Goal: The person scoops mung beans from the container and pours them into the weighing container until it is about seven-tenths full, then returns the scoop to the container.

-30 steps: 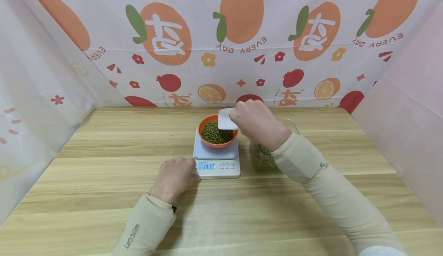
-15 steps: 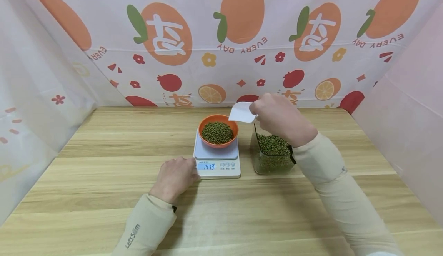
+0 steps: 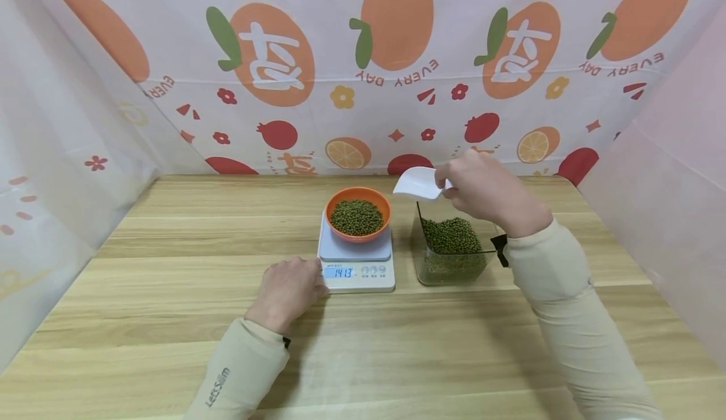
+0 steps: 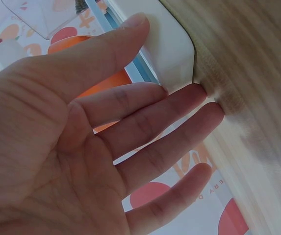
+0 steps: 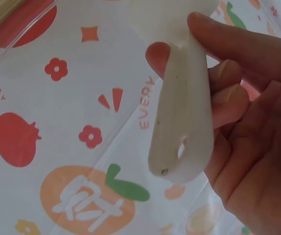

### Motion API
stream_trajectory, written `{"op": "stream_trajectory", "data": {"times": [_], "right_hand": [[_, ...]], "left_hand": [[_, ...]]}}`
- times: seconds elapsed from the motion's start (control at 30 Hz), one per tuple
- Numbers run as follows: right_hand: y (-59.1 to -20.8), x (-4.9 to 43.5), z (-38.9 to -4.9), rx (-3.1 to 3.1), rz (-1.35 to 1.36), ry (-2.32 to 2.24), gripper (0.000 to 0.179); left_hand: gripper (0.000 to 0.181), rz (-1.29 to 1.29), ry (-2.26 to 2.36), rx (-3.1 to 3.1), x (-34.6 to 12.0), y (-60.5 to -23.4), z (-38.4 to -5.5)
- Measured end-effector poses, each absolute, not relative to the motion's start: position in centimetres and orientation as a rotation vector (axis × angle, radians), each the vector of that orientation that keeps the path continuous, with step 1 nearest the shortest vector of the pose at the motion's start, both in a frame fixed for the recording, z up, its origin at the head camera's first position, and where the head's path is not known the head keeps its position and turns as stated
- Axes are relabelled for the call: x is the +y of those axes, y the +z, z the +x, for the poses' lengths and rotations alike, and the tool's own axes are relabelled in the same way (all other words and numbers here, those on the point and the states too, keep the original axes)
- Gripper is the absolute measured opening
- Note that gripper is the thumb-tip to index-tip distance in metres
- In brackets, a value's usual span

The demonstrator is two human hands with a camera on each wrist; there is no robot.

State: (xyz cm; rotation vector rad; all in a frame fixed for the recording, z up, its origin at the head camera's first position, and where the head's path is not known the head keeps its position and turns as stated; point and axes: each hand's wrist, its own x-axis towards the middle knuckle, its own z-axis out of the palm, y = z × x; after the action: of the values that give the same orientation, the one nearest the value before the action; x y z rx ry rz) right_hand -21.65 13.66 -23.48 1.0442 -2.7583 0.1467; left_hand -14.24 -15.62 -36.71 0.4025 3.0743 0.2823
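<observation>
A white scoop (image 3: 417,183) is in my right hand (image 3: 482,186), above the back of a clear bin (image 3: 454,267) of green mung beans (image 3: 452,236). In the right wrist view, the thumb and fingers grip the scoop's handle (image 5: 182,117). An orange bowl (image 3: 357,239) with more mung beans (image 3: 356,217) sits on a white kitchen scale (image 3: 374,285) whose display (image 3: 339,273) reads 141.3. Beside the scale's left front corner rests my left hand (image 3: 288,291). The left wrist view shows its thumb and nearly straight fingers touching the scale's edge (image 4: 174,54).
The wooden table (image 3: 170,250) carries the scale in the middle and the bin just to its right. Behind it hangs a fruit-print curtain (image 3: 317,123), with pale sheets (image 3: 51,155) at the sides.
My right hand has moved the scoop from over the orange bowl rightward to above the bin, bringing the bin's beans into view. My left hand and the 141.3 reading stay the same.
</observation>
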Motion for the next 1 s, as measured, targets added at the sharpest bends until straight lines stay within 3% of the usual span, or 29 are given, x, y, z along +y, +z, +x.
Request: {"op": "stream_trajectory", "data": {"times": [1.0], "right_hand": [[-22.7,16.8,-21.1,-2.875,1.015,0.202,0.011]], "left_hand": [[0.027,0.402,0.284,3.060,-15.7,-36.6,-14.3]]}}
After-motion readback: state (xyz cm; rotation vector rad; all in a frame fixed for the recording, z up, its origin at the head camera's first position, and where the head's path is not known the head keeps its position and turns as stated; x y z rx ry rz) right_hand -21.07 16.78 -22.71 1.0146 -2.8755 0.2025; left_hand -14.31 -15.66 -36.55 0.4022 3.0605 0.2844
